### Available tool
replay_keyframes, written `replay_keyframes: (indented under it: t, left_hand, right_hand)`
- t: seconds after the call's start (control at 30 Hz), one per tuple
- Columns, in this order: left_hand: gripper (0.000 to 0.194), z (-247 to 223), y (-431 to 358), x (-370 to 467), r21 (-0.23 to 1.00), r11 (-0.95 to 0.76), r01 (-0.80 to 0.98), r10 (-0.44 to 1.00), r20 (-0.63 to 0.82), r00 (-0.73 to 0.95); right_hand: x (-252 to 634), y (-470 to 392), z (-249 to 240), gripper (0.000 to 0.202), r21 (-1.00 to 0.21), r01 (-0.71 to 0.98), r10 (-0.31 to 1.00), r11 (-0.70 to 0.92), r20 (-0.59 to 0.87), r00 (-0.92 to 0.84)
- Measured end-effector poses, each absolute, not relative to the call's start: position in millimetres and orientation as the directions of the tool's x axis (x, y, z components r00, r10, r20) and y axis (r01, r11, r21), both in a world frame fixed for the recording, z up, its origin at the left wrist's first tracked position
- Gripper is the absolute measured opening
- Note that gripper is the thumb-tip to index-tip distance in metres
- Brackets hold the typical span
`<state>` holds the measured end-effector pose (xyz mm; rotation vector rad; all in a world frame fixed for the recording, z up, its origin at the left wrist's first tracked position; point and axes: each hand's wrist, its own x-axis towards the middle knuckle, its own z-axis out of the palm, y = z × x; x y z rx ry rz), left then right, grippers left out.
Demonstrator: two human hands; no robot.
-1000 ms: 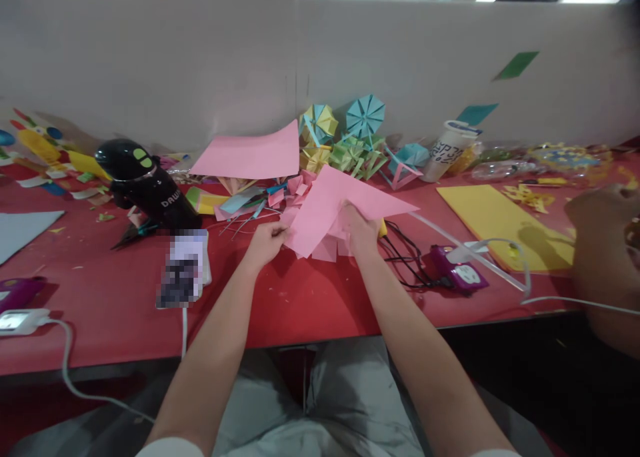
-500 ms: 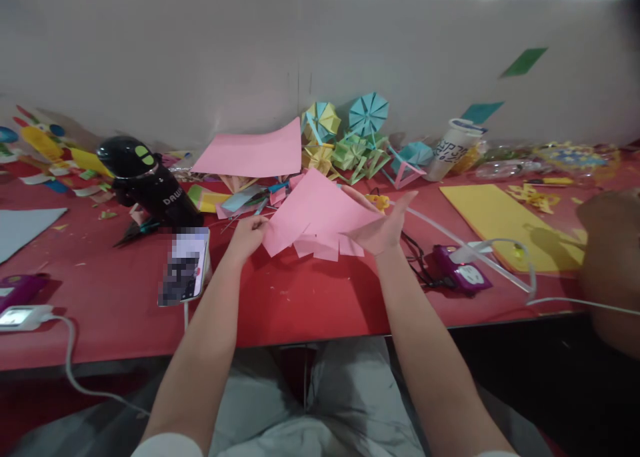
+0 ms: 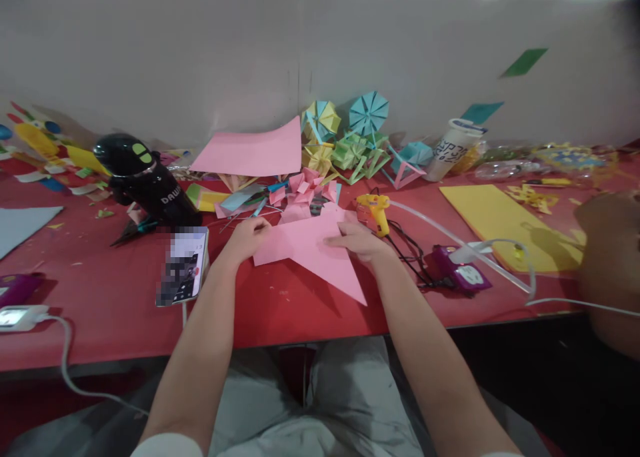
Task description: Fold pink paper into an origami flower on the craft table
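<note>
Between my hands, low over the red table, is a pink sheet of paper (image 3: 300, 244) with a corner pointing toward me on the right. My left hand (image 3: 246, 239) pinches its left edge. On the right side, my right hand (image 3: 361, 240) grips the paper, thumb on top and the other fingers partly hidden. Just behind the sheet lie folded pink paper pieces (image 3: 305, 189). A yellow glue gun (image 3: 379, 212) rests to the right of them, beyond my right hand.
A phone (image 3: 186, 267) and a black bottle (image 3: 155, 180) stand left. Folded paper umbrellas (image 3: 369, 114) line the back, beside a pale cup (image 3: 455, 149). On the right are a purple power socket (image 3: 463, 270) with cables, yellow paper (image 3: 500, 224) and another person's arm (image 3: 610, 264).
The pink sheet has turned and come down toward me, uncovering the folded pink pieces and glue gun. My right hand, spread before, has closed on the sheet.
</note>
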<state>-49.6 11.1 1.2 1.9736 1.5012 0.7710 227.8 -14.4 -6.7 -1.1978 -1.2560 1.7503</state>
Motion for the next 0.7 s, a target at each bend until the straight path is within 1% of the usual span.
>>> replay_keyframes:
  t: [0.07,0.1,0.17,0.2,0.23,0.3,0.4,0.47,0.53,0.7]
  left_hand:
    - [0.016,1,12,-51,0.698,-0.253,0.670,0.965,0.136,0.223]
    - [0.016,1,13,-52,0.696,-0.260,0.669,0.963,0.139,0.230]
    - [0.015,1,13,-52,0.700,-0.274,0.659,0.957,0.129,0.261]
    - [0.015,1,13,-52,0.704,-0.279,0.653,0.953,0.118,0.280]
    - [0.015,1,12,-51,0.705,-0.285,0.649,0.948,0.109,0.299]
    - [0.015,0,11,-49,0.697,-0.303,0.650,0.940,0.107,0.324]
    - [0.017,-3,10,-46,0.666,-0.322,0.673,0.942,0.155,0.297]
    - [0.017,-6,11,-46,0.657,-0.314,0.685,0.948,0.182,0.260]
    - [0.017,-9,13,-47,0.667,-0.298,0.683,0.954,0.183,0.238]
    - [0.015,-9,18,-48,0.758,-0.269,0.594,0.961,0.171,0.218]
  right_hand:
    - [228,-12,-8,0.040,-0.962,-0.023,0.911,-0.272,-0.249,-0.330]
    - [228,-9,-9,0.042,-0.976,-0.046,0.936,-0.214,-0.191,-0.295]
    - [228,-4,-12,0.045,-0.997,-0.070,0.978,-0.038,-0.023,-0.205]
    - [228,-2,-14,0.044,-0.997,-0.045,0.983,0.058,0.065,-0.170]
    - [227,0,-15,0.040,-0.990,0.008,0.979,0.142,0.140,-0.152]
    - [224,0,-17,0.031,-0.948,0.170,0.958,0.268,0.243,-0.154]
    - [216,-3,-20,0.022,-0.829,0.396,0.917,0.394,0.327,-0.229]
    - [209,-5,-21,0.022,-0.765,0.471,0.897,0.439,0.345,-0.275]
    - [203,-5,-23,0.022,-0.745,0.504,0.899,0.436,0.337,-0.280]
    - [198,2,-24,0.019,-0.819,0.448,0.933,0.359,0.300,-0.200]
